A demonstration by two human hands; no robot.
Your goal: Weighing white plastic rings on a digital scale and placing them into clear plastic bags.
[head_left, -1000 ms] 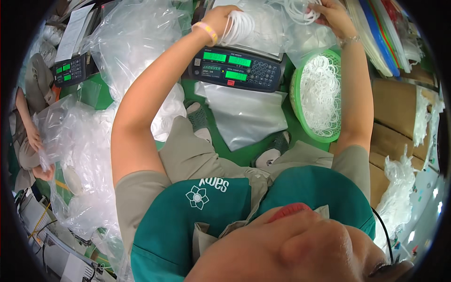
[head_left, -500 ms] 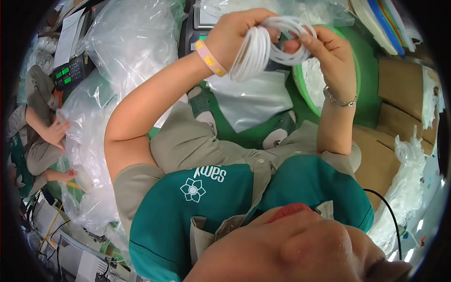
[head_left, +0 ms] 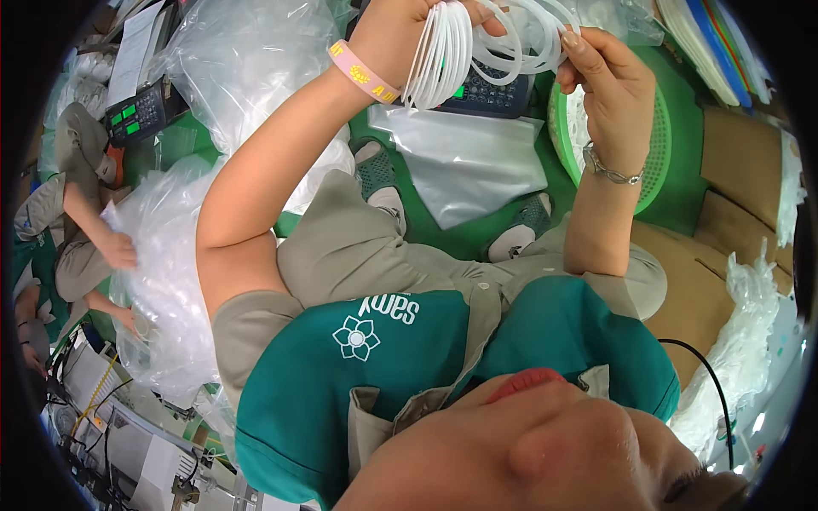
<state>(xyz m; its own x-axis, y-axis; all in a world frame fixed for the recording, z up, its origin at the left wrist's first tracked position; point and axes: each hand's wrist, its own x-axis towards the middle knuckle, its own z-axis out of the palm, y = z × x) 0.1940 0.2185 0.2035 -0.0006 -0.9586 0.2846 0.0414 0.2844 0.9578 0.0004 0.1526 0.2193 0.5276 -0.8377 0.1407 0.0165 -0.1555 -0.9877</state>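
Near the top edge of the picture, my left hand [head_left: 388, 38] is closed on a thick bundle of thin white rings [head_left: 440, 55] that hangs down beside its fingers. My right hand [head_left: 609, 81] pinches the edge of several loose white rings [head_left: 545, 60] between thumb and fingertips. These loose rings fan out in the space between the two hands and overlap one another. The upper part of my left hand is cut off by the frame, so some of its fingers are hidden.
Below the rings lie a dark scale with a keypad [head_left: 486, 98] and a flat clear plastic bag [head_left: 469, 162]. A green basket [head_left: 656, 170] and cardboard [head_left: 682, 272] are at right. Large plastic bags [head_left: 256, 77] fill the left, where a co-worker's hand [head_left: 118, 251] rests near them.
Both hands have shifted up in the picture. The rings between them have spread apart into separate overlapping loops. At left, the co-worker's hand has moved slightly.
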